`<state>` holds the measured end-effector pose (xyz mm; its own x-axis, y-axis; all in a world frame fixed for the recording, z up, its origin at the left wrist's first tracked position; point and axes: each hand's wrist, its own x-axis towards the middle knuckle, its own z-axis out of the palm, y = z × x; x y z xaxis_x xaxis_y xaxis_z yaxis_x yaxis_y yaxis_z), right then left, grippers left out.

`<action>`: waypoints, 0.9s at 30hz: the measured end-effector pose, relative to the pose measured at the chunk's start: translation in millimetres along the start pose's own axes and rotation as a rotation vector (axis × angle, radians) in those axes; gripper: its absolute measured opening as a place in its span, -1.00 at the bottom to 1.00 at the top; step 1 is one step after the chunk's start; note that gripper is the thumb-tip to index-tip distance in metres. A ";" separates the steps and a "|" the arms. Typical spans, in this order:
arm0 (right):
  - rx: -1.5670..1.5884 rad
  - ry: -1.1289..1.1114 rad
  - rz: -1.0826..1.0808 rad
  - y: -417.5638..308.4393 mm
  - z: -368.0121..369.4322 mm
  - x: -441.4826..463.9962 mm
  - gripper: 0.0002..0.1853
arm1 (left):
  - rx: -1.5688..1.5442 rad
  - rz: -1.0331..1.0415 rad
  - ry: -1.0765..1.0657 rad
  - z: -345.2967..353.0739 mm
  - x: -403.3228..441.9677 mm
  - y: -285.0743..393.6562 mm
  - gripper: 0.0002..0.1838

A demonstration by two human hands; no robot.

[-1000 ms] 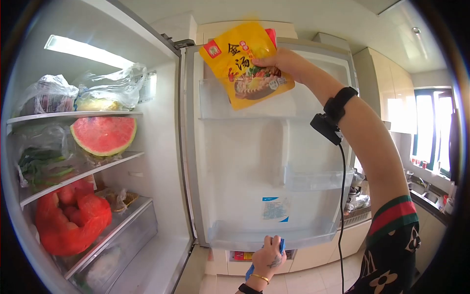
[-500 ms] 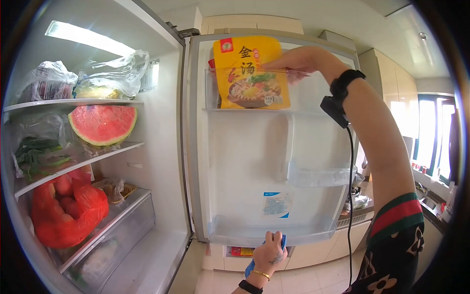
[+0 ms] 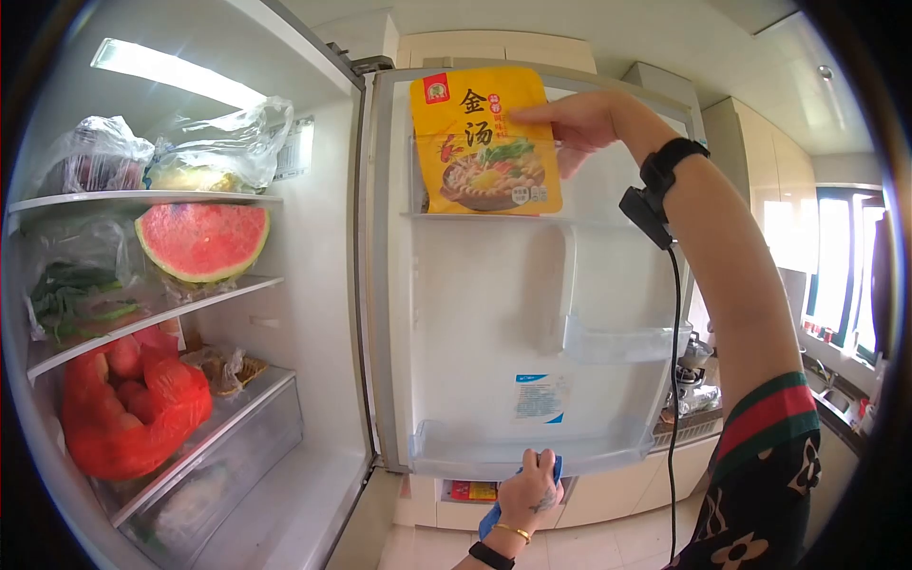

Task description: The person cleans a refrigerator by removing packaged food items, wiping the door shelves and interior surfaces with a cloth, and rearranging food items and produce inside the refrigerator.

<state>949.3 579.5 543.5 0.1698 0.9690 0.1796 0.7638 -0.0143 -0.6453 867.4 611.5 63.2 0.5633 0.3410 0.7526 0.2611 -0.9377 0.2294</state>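
Observation:
The yellow food packet (image 3: pixel 486 176) stands upright at the left end of the upper door shelf (image 3: pixel 608 220). At its right edge is my right hand (image 3: pixel 584 123), with the thumb over the front and the other fingers partly hidden beside it, closed on the packet. Low down, my left hand (image 3: pixel 530 489) grips a blue cloth (image 3: pixel 489 521) in a closed fist at the front rim of the bottom door shelf (image 3: pixel 456 461). Part of the cloth hangs below the fist.
On the left, the open fridge holds bagged food (image 3: pixel 100 157), a cut watermelon (image 3: pixel 202 242), green vegetables (image 3: pixel 71 290) and a red bag (image 3: pixel 138 408). A black cable (image 3: pixel 675 380) hangs from the right wrist's device. Behind the door stand a counter and sink (image 3: pixel 826 389).
The packet has come down and turned upright into the upper door shelf, along with my right hand. My left hand stays by the bottom shelf with the cloth.

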 end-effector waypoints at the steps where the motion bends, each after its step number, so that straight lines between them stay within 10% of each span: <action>1: -0.035 0.068 -0.004 1.3 -1.9 -8.2 -0.37 | -0.005 0.000 0.004 -0.5 0.7 0.6 -0.59; 8: 0.309 0.277 -0.262 39.6 -44.6 13.6 -0.59 | -0.011 -0.021 0.023 4.3 1.9 1.3 -0.62; 14: -0.146 0.192 -0.281 35.7 -29.5 23.7 -0.76 | 0.002 -0.023 0.021 3.0 3.6 4.4 -0.60; 27: -0.745 0.962 -0.460 69.7 -52.0 44.2 -0.63 | 0.034 -0.043 -0.025 13.7 13.3 3.4 -0.54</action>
<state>1042.4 608.5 545.0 -0.0600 0.3613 0.9305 0.9784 -0.1634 0.1265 886.6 613.7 65.5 0.5704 0.3826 0.7268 0.3112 -0.9196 0.2399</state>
